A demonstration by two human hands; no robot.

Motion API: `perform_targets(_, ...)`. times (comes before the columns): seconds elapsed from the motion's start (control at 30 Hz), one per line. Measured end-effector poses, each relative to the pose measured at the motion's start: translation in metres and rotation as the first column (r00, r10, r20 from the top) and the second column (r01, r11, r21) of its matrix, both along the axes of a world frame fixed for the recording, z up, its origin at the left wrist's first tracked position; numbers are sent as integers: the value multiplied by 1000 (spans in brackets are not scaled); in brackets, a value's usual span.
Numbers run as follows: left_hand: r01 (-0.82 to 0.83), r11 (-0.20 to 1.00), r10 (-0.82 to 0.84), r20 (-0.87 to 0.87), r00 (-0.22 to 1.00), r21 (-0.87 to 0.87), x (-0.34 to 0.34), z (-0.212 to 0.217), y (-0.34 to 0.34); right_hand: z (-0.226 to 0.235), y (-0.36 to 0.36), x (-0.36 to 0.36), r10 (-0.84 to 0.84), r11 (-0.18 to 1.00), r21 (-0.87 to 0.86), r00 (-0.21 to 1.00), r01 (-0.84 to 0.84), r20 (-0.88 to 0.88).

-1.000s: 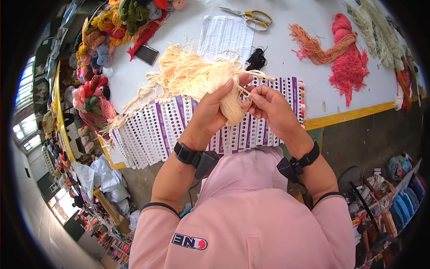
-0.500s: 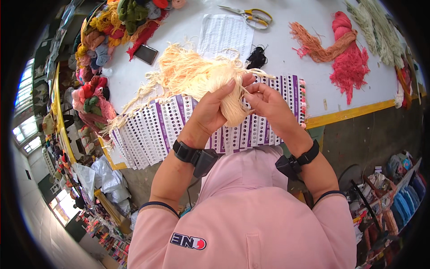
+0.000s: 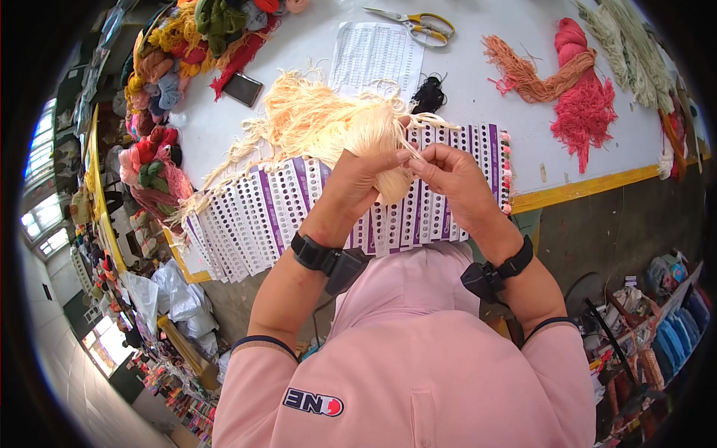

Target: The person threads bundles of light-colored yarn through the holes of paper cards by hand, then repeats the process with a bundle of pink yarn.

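A skein of pale cream yarn (image 3: pixel 373 131) lies bunched over the perforated cards, its looped end in my left hand (image 3: pixel 358 179). My left fingers wrap round the bundle, with the thumb reaching right along its top. Close by on the right, my right hand (image 3: pixel 448 175) pinches a few cream strands beside the left thumb tip. Beneath both hands, a row of white and purple cards punched with holes (image 3: pixel 261 209) overlaps along the table's near edge. Peach-cream yarn (image 3: pixel 299 112) spreads loosely to the left of the skein.
Beyond the yarn are a printed sheet (image 3: pixel 377 60), yellow-handled scissors (image 3: pixel 426 30), a dark phone (image 3: pixel 243 89) and a black thread bundle (image 3: pixel 428 95). Pink yarn (image 3: pixel 582 112) and a brown hank (image 3: pixel 534 78) lie right. Colourful skeins (image 3: pixel 160 75) pile up left. The table has a yellow edge (image 3: pixel 590 189).
My left thumb has moved right, up to the right fingertips. The right hand now pinches strands drawn out at the skein's right side; the skein's lower loop has lifted slightly.
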State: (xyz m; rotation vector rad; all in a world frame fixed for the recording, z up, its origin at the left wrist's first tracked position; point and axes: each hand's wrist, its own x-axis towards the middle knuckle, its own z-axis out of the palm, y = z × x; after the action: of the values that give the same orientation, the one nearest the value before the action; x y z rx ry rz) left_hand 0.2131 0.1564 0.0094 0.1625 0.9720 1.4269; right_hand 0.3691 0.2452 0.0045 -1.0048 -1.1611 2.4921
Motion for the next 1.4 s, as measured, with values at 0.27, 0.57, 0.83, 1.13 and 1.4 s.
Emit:
perform_targets(0.27,22,996,-36,-149,988,-90,-2,2,4,-1,4,10,-31,1000,3,999,31,32)
perform_targets(0.57,-307,933,211,403,891,190,-60,-8,-3,-13,32,52,136,989,-69,990,-134,31)
perform_targets(0.83,-671,706,531,458,713,227,-227,-10,-61,-50,137,194,-828,543,-481,533,688,-173)
perform_targets(1.13,-340,941,336,-140,932,-5,-106,-20,22,-50,181,197,-810,451,652,586,609,13)
perform_targets(1.4,16,850,-91,-117,989,-527,65,-117,129,-137,144,74,150,705,618,925,-348,349)
